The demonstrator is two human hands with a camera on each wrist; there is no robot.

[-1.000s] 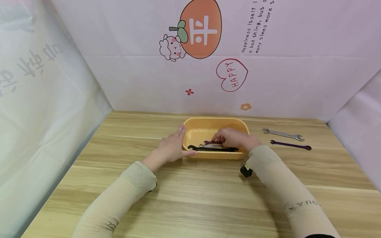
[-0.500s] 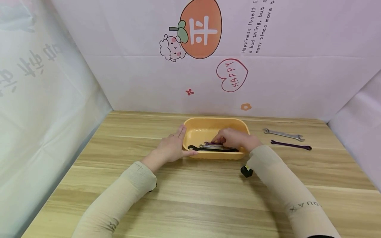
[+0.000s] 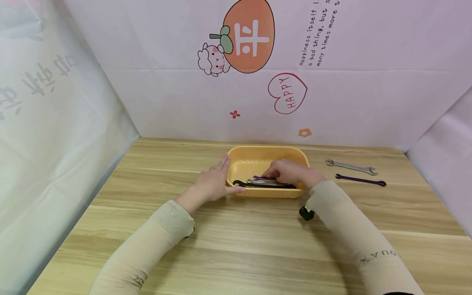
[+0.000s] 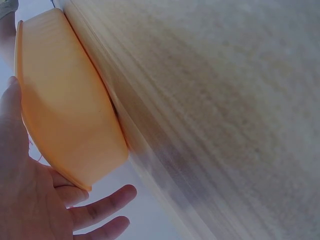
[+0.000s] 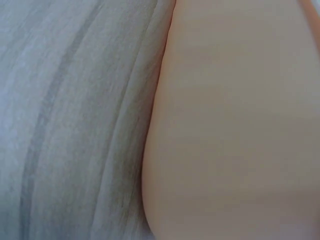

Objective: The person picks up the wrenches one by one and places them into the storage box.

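Head view: a person's right hand (image 3: 293,172) reaches into the orange tray (image 3: 266,151) at the centre of the frame, its fingers curled around a purple wrench (image 3: 263,178) that lies on top of a silver wrench (image 3: 264,181) and a black wrench (image 3: 258,185) near the tray's front wall. The left hand (image 3: 214,184) rests flat, fingers straight, against the tray's left side, thumb along the front wall; the left wrist view shows the palm (image 4: 22,200) beside the tray's outer wall (image 4: 65,110). The step in hand looks to be laying the purple wrench into the tray; the next move would call for loosening the fingers and lifting the hand clear. The purple wrench's long axis runs left to right across the frame, parallel to the front wall. At the right of the frame a second silver wrench (image 3: 351,166) and a second purple wrench (image 3: 360,180) lie on the worktop (image 3: 236,246).
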